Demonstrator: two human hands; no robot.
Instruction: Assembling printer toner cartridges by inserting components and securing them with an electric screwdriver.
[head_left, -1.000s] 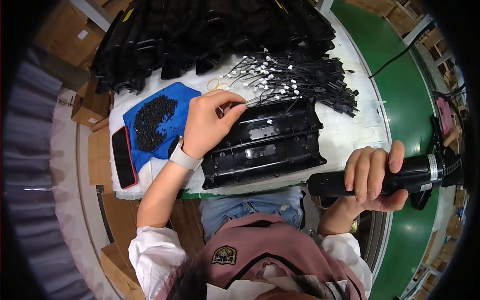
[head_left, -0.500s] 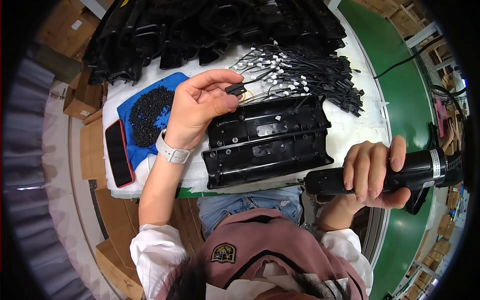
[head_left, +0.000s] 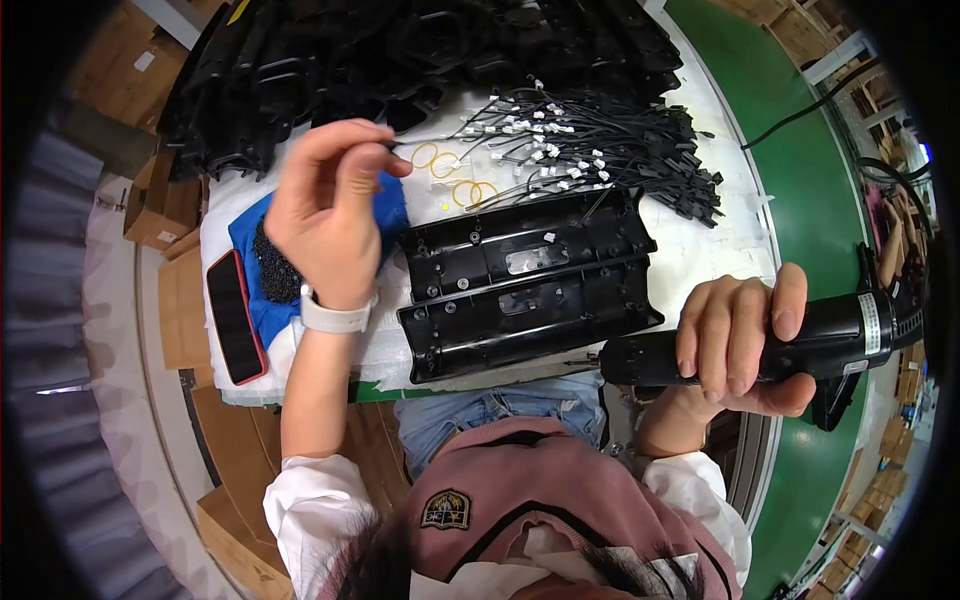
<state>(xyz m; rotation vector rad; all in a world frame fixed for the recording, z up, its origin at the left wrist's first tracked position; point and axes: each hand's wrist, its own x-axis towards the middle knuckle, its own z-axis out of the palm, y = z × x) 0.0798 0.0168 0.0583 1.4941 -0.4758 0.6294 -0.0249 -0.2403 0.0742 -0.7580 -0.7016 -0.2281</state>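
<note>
My right hand (head_left: 735, 340) is wrapped round a black electric screwdriver (head_left: 842, 330), held level at the right, its bit end pointing left towards the table edge. My left hand (head_left: 330, 220), with a white watch band (head_left: 335, 318) at its wrist, is raised over the blue cloth (head_left: 390, 207). Its thumb and forefinger are drawn together, with something small and dark at the tips that I cannot make out. Two long black plastic shells (head_left: 525, 245) (head_left: 535, 315) lie side by side, hollow side up, between my hands. Small screw posts show inside them.
Black cables with white plugs (head_left: 600, 140) lie heaped behind the shells, beside yellow rubber bands (head_left: 445, 165). Large black mouldings (head_left: 430, 50) are piled at the back. Small black parts (head_left: 275, 265) lie on the cloth, near a red-edged phone (head_left: 235, 315). A green surface (head_left: 800, 200) runs along the right.
My left hand has moved left, away from the cable heap; the black cabled part it pinched no longer shows clearly. The rubber bands are now uncovered. My right hand holds the screwdriver almost still.
</note>
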